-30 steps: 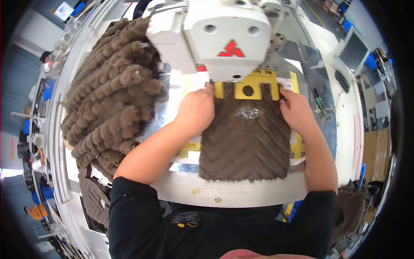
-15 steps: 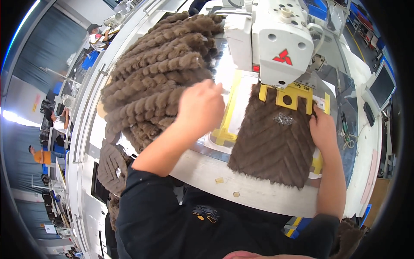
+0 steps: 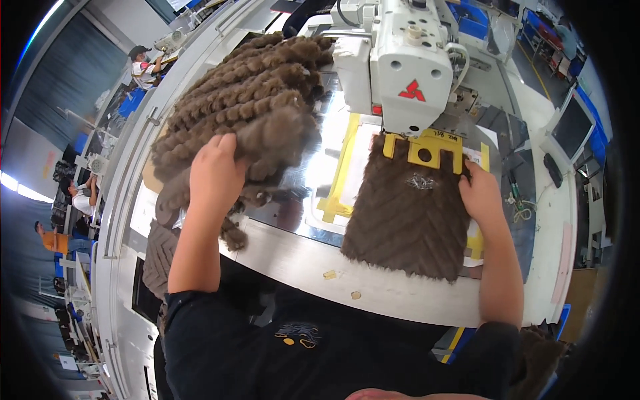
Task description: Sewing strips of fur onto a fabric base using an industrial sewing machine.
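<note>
A: Entry, head view. The left hand (image 3: 212, 175) rests on the stack of brown fleece pieces (image 3: 247, 113); its fingers curl over the near edge of the top layers, gripping pile, not flat.

B: And the right hand (image 3: 481, 195)?

A: Pressed flat on the brown chevron panel (image 3: 408, 213), at the panel's right edge, fingers extended toward the yellow clamp plate (image 3: 430, 148). Not clenched; it pins the cloth and grasps nothing.

B: Where does the panel lie relative to those fingers?

A: It spreads left of and below the fingertips, lying on the yellow template frame (image 3: 337, 200). Its top edge sits under the clamp plate, just past the fingertips, beneath the white sewing machine head (image 3: 400, 60). Its lower edge runs onto the table (image 3: 400, 293) nearer the wrist.

B: Handling judgement?

A: Judged light, limp, deep-piled. It should drape and crease if lifted by one corner, and may creep over the smooth template. Better held by spread palms at the side edges, or by two corners at once. The pile gives friction against skin, so slipping from the hand seems unlikely.

B: The stack?

A: Bulky, soft, compressible; the layers probably shift against each other. A grip over the edge under the fingers, as now, would peel off the top pieces only. Whether the thumb is beneath a layer cannot be told.
</note>
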### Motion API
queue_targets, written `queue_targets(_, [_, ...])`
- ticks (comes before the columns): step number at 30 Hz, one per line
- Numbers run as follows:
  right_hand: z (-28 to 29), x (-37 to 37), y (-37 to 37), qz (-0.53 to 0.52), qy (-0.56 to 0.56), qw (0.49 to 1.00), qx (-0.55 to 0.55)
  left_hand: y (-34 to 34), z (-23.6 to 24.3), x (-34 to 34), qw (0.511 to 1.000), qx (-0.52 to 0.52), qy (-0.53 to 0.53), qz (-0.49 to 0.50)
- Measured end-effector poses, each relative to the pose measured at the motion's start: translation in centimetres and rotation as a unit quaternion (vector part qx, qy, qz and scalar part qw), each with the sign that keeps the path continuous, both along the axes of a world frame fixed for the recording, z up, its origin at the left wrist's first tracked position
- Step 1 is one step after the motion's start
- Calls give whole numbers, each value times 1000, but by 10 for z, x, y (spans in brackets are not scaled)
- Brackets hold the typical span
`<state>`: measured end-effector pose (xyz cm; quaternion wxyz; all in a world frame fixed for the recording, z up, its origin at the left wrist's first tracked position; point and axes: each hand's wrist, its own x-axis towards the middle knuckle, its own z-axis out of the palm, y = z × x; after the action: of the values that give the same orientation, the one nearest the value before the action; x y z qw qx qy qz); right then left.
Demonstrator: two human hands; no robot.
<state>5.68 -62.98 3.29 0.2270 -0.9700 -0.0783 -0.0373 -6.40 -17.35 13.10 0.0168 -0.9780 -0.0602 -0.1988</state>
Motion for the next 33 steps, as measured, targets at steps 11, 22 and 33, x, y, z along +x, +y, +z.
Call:
queue_targets(11, [145,-75,44,206,-102,940,253,-86,91,41,476,-636,-155,-588])
queue_targets(22, [111,-77,45,224,-115,959,131,-163,-14,63,368,-827,94,-415])
queue_targets(33, [113,-66,31,241,-10,970,6,-135,-23,83,445,-718,-44,-534])
